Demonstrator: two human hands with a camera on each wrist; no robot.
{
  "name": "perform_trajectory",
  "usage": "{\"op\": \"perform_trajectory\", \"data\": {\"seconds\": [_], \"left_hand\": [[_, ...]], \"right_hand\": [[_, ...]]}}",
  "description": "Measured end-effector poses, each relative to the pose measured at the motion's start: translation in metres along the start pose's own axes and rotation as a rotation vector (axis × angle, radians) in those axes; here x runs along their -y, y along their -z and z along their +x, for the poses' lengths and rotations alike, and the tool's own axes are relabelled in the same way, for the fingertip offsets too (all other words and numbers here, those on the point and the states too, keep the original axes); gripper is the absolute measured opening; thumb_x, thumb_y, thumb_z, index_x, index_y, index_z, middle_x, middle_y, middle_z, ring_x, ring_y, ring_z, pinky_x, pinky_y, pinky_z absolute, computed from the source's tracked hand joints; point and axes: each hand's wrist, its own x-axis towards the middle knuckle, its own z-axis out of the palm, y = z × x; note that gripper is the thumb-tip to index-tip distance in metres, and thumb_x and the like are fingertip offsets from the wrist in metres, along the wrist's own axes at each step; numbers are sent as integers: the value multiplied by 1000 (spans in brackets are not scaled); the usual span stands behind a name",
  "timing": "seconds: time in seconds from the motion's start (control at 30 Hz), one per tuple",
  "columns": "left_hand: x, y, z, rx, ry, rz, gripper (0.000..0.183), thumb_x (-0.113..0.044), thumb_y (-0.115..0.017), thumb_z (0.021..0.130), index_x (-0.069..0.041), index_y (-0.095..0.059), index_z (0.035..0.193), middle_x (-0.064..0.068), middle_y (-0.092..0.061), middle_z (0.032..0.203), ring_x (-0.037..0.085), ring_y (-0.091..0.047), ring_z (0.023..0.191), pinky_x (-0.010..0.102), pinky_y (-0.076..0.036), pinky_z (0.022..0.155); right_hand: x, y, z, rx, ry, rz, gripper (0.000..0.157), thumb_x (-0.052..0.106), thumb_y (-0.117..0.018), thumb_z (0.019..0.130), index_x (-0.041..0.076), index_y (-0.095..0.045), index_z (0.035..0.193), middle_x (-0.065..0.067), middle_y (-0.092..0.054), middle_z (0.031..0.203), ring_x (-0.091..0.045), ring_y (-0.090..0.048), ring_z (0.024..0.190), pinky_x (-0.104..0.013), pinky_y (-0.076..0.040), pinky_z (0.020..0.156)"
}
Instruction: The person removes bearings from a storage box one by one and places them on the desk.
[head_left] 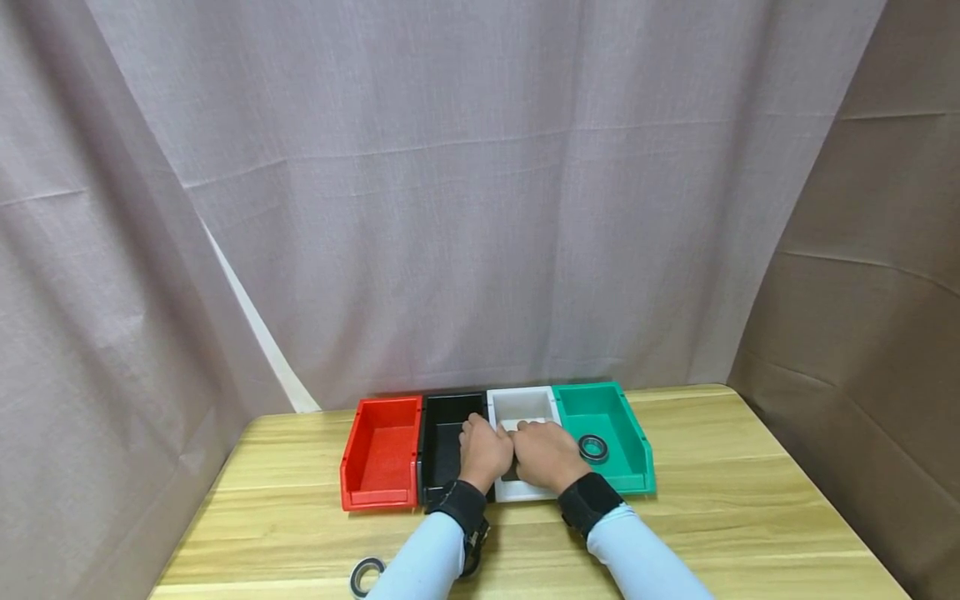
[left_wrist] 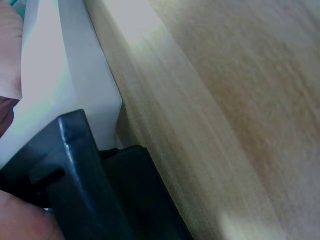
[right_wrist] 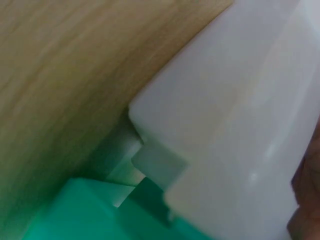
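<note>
My left hand (head_left: 485, 450) is over the border of the black bin (head_left: 442, 467) and the white bin (head_left: 525, 492). Beside it, my right hand (head_left: 547, 456) reaches over the white bin with its fingers bent down. The hands meet, or nearly meet, above that bin. A pale thing (head_left: 529, 422) shows behind them inside it. Both sets of fingertips are hidden, so I cannot tell what they hold. In the left wrist view, part of the left hand (left_wrist: 25, 220) appears beside the black bin's front corner. A strip of the right hand (right_wrist: 307, 185) borders the white bin in the right wrist view.
A red bin (head_left: 382, 454) stands at the row's left end, a green bin (head_left: 626, 446) at its right. One bearing (head_left: 593, 448) lies in the green bin. Another bearing (head_left: 366, 575) is on the wooden table (head_left: 720, 500) near the left sleeve. A curtain (head_left: 450, 208) hangs behind.
</note>
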Motion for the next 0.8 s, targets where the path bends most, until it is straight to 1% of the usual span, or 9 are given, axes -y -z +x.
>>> {"op": "perform_trajectory", "data": {"seconds": [0.2, 0.33, 0.43, 0.53, 0.6, 0.67, 0.8], "left_hand": [[3, -3, 2, 15, 13, -6, 39, -20, -60, 105, 12, -53, 127, 28, -61, 117, 44, -60, 112, 58, -53, 101], [4, -1, 3, 11, 15, -6, 42, -20, -60, 104, 12, -52, 129, 29, -60, 121, 45, -60, 114, 59, -52, 102], [4, 0, 2, 7, 19, -7, 43, -20, -61, 104, 12, -51, 130, 30, -60, 123, 46, -59, 116, 59, -52, 103], [4, 0, 2, 15, 22, -20, 43, -21, -61, 105, 12, -51, 131, 30, -59, 123, 46, -59, 117, 60, -52, 103], [4, -1, 3, 22, 23, -33, 43, -21, -60, 105, 12, -51, 131, 29, -59, 123, 45, -59, 117, 60, -51, 103], [3, -1, 3, 23, 21, -38, 42, -20, -60, 105, 12, -51, 130, 29, -59, 122, 45, -59, 115, 60, -51, 102], [2, -1, 3, 17, 17, -44, 41, -19, -59, 104, 12, -51, 129, 30, -59, 122, 47, -59, 115, 62, -51, 103]], "right_hand": [[-1, -2, 0, 0, 1, -23, 20, 25, -75, 93, 20, -80, 112, -2, -73, 92, -24, -72, 87, -40, -58, 74], [3, 0, 0, -9, 2, -13, 20, 25, -76, 93, 19, -80, 112, -4, -72, 89, -24, -70, 84, -40, -57, 71], [5, 1, 0, -16, 2, -1, 14, 22, -76, 92, 16, -80, 104, -5, -70, 85, -25, -68, 81, -40, -57, 69], [6, 2, -1, -38, -18, 19, 4, 19, -78, 89, 15, -78, 88, -5, -68, 81, -25, -67, 77, -40, -56, 69], [7, 3, -3, -62, -35, 34, 8, 17, -78, 88, 15, -75, 81, -5, -67, 78, -25, -66, 74, -40, -56, 67], [8, 4, -5, -89, -51, 54, 12, 15, -79, 87, 14, -73, 77, -6, -66, 76, -26, -65, 73, -41, -55, 65], [11, 9, -12, -123, -84, 90, 9, 12, -79, 83, 12, -73, 77, -7, -65, 76, -27, -65, 71, -42, -55, 61]]}}
